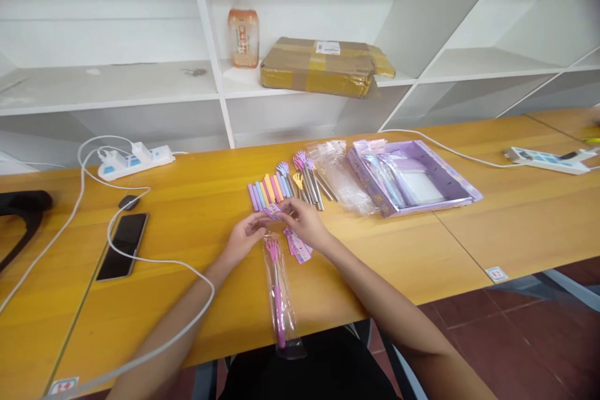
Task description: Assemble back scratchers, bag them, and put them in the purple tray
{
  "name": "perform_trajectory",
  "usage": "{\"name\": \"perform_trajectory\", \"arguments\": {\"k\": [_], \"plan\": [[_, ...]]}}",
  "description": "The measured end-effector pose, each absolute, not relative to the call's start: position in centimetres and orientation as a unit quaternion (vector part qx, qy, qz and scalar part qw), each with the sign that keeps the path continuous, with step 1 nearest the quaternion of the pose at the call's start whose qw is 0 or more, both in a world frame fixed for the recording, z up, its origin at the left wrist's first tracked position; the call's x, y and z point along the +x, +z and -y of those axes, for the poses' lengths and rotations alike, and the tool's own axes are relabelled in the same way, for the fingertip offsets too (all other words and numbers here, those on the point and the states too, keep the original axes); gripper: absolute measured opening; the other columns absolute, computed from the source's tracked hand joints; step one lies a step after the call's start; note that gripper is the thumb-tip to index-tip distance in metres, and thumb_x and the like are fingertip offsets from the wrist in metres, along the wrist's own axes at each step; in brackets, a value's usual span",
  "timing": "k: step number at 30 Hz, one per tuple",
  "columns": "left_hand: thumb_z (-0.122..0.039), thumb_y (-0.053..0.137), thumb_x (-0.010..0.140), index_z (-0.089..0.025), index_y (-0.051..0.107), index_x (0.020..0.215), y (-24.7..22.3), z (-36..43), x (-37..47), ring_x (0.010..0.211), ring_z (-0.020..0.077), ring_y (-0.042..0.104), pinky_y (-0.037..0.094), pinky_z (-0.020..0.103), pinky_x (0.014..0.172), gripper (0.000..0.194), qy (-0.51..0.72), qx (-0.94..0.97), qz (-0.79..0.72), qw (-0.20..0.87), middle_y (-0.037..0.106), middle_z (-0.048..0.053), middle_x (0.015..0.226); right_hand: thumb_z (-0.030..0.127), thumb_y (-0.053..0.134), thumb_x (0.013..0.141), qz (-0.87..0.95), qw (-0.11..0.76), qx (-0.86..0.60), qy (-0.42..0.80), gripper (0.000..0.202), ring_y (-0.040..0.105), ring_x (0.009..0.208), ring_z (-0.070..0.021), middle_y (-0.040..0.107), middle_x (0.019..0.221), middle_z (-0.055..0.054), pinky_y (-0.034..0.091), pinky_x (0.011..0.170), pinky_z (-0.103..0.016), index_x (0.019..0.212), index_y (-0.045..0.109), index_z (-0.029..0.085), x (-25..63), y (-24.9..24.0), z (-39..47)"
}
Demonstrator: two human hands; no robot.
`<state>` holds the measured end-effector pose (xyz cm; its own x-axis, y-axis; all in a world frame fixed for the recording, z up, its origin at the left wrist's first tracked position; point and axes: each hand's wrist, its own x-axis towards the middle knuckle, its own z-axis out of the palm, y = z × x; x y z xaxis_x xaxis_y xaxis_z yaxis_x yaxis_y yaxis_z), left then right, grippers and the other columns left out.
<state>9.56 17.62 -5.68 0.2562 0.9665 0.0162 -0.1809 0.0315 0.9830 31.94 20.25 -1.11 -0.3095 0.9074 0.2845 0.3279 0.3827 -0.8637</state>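
Between my two hands is a small pink and purple card (pixel 272 210). My left hand (pixel 247 234) pinches its left side, and my right hand (pixel 302 220) has its fingers closed on the other side. Just below lies a clear bag holding a pink hand-shaped scratcher (pixel 278 306), reaching over the table's front edge. More pink cards (pixel 299 246) lie under my right wrist. Behind my hands are a row of colored handles (pixel 269 190) and several metal rods with hand-shaped heads (pixel 310 180).
Clear plastic bags (pixel 344 178) lie beside a purple box (pixel 429 200) at the right. Power strips (pixel 135 161) stand left and right. A phone (pixel 124 245) and white cable are at the left. A bottle (pixel 243 34) and taped carton (pixel 319 65) occupy the shelf.
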Motion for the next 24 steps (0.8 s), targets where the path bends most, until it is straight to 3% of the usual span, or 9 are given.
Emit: {"name": "perform_trajectory", "arguments": {"k": [7,14,18,24], "plan": [[-0.035,0.082,0.089,-0.015,0.076,0.132,-4.9,-17.5,9.4,0.128,0.0373,0.072,0.05,0.056,0.116,0.047,0.478,0.415,-0.306,0.711,0.077,0.02,0.133,0.038,0.067,0.102,0.722,0.425,-0.447,0.312,0.018,0.071,0.09,-0.0222,0.076,0.104,-0.008,0.059,0.084,-0.037,0.111,0.067,0.022,32.3,-3.3,-20.9],[-0.031,0.082,0.088,-0.017,0.078,0.13,-5.2,-17.8,9.3,0.123,0.0342,0.075,0.052,0.058,0.115,0.044,0.475,0.388,-0.312,0.726,0.079,0.018,0.131,0.033,0.063,0.106,0.774,0.39,-0.41,0.284,0.016,0.07,0.097,-0.0231,0.073,0.105,-0.008,0.059,0.088,-0.038,0.116,0.069,0.023,32.9,-3.0,-20.5],[-0.036,0.082,0.088,-0.017,0.077,0.135,-5.0,-17.9,9.2,0.13,0.036,0.071,0.052,0.057,0.115,0.051,0.453,0.399,-0.312,0.734,0.074,0.018,0.141,0.028,0.056,0.11,0.81,0.365,-0.392,0.239,0.022,0.068,0.103,-0.0239,0.069,0.113,-0.01,0.059,0.091,-0.04,0.126,0.071,0.024,32.9,-3.2,-19.9],[-0.038,0.082,0.088,-0.021,0.074,0.14,-4.8,-17.9,9.0,0.141,0.0383,0.062,0.052,0.054,0.115,0.055,0.432,0.423,-0.311,0.733,0.067,0.018,0.152,0.028,0.053,0.11,0.835,0.333,-0.382,0.214,0.024,0.067,0.102,-0.0226,0.064,0.119,-0.012,0.059,0.089,-0.039,0.124,0.072,0.024,33.1,-3.7,-19.4]]}}
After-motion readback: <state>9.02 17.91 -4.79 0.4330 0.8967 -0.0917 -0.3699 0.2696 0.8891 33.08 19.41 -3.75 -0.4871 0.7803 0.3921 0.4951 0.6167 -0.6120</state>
